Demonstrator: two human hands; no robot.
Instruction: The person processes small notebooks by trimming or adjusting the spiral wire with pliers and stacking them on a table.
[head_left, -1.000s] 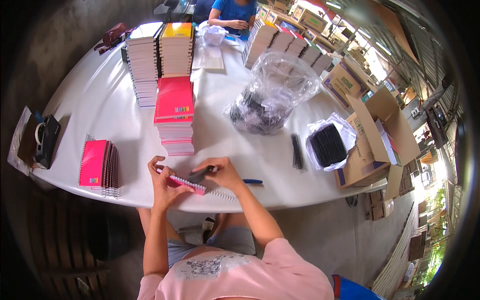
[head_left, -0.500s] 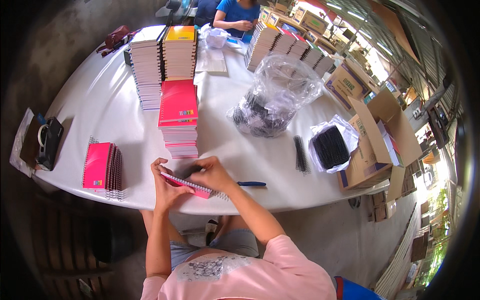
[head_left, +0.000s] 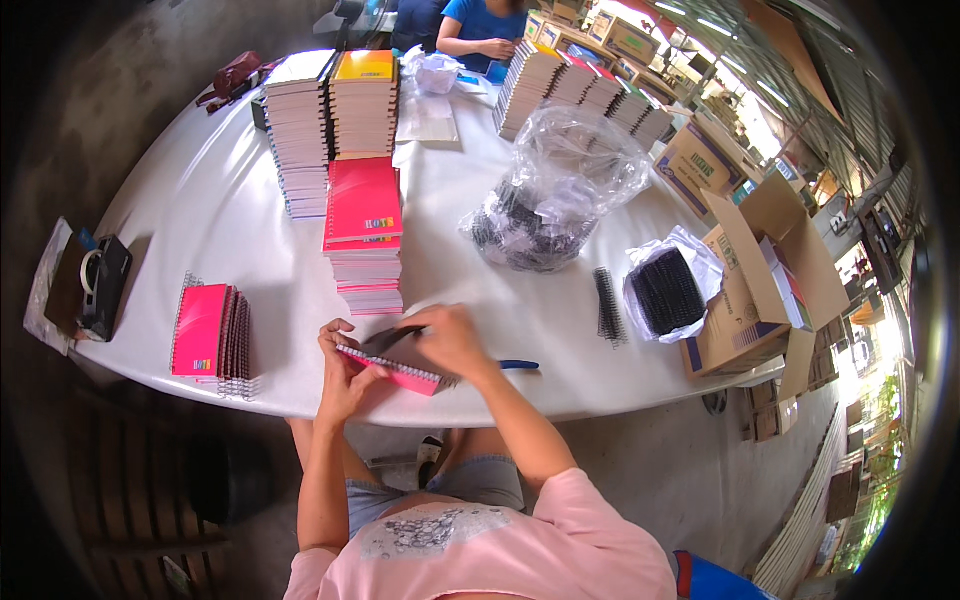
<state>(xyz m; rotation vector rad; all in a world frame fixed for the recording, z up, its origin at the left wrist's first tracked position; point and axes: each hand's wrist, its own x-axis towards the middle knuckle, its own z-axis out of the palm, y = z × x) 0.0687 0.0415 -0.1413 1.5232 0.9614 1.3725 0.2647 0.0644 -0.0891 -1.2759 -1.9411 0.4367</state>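
Notebook tilted more vs before, both hands clamped on it, left hand, right hand.

I see a white worktop: notebook stacks at eleven o'clock, bagged spiral coils at one, pink notebooks at eight.

The one view comes from a head-worn camera high above the seated person, looking steeply down and forward over their own shoulders and forearms, so the left hand and right hand sit close beneath it at the near edge of the white tabletop. Its wide fisheye lens bends the tabletop's rim into a curve and darkens the picture's corners. It faces across the tabletop, reaching another person on the far side and the stacked cardboard boxes to the right.
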